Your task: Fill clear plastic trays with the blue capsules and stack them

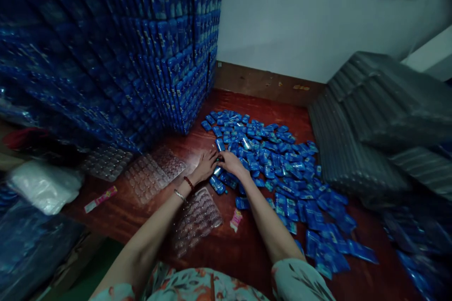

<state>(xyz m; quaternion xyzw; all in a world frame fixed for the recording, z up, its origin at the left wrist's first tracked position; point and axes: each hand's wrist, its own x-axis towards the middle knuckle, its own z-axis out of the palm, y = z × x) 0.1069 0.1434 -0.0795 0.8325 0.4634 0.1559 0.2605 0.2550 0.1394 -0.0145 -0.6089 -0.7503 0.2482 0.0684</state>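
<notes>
With our left hand (205,165) and right hand (230,162) drawn together, fingertips meeting at the near-left edge of the pile, we cannot tell whether either one is closed on anything; the fingers are bent and small in view, and they hide what lies beneath. Right under and around them are the small, glossy blue, flat rectangular packets (268,148), heaped loosely over the dark red-brown tabletop (282,108). For fingerwork this close, we judge that light fingertip pressure serves best, since the slick film looks apt to slide, with one hand steadying while the other handles a single packet by its edges.

Just below our left wrist lies a clear, moulded plastic tray with rows of hollows (203,218); it looks thin, so we should keep the forearm's weight off it. Beside it, between our forearms, is a small pink-and-white paper scrap (236,220), best kept from under the fingers. Further left, more clear plastic trays (151,174) lie flat. Beyond them rises a tall stack of shiny blue packs (169,56), which we would avoid nudging with an elbow, and well off to the right stand dark grey ridged stacks (353,108).
</notes>
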